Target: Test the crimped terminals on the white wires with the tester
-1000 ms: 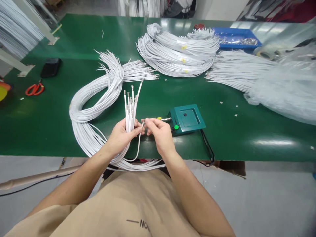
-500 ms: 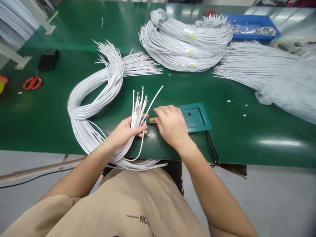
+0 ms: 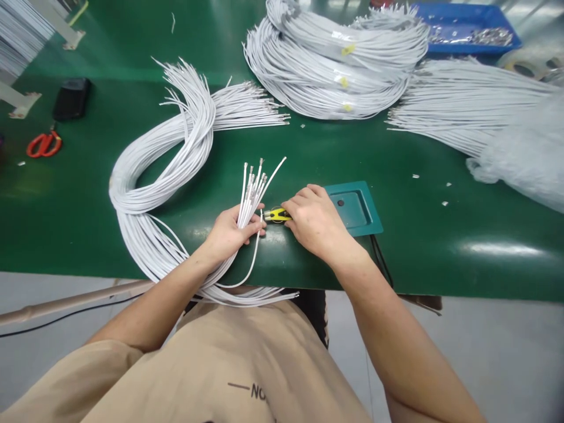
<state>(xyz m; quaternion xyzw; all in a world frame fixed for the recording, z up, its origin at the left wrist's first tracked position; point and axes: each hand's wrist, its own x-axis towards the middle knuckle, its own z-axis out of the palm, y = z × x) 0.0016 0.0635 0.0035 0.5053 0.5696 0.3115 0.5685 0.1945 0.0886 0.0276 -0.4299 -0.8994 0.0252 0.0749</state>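
Note:
My left hand point(image 3: 231, 235) is closed around a bundle of white wires point(image 3: 251, 202), whose metal-tipped ends fan upward above the fingers. One single wire point(image 3: 255, 249) stands apart at the right of the bundle, its short end pinched near my thumb. My right hand point(image 3: 315, 220) grips small yellow-and-black snips point(image 3: 277, 215). Their metal tip points left and lies close to the end of that single wire; whether they touch I cannot tell. The rest of the held wires runs down over the table edge and up into a looped coil point(image 3: 127, 191) on the left.
A teal tray point(image 3: 374, 220) lies just beyond my right hand. Big wire coils point(image 3: 326, 76) sit at the back, beside a blue bin point(image 3: 462, 47) of metal pieces. Wires under plastic film point(image 3: 524, 153) lie at right. Red-handled scissors point(image 3: 44, 144) and a black object point(image 3: 71, 98) are at left.
The snips' yellow handles now show more between my right fingers and the wire. My right hand has turned and shifted slightly right. The whole view has shifted a little.

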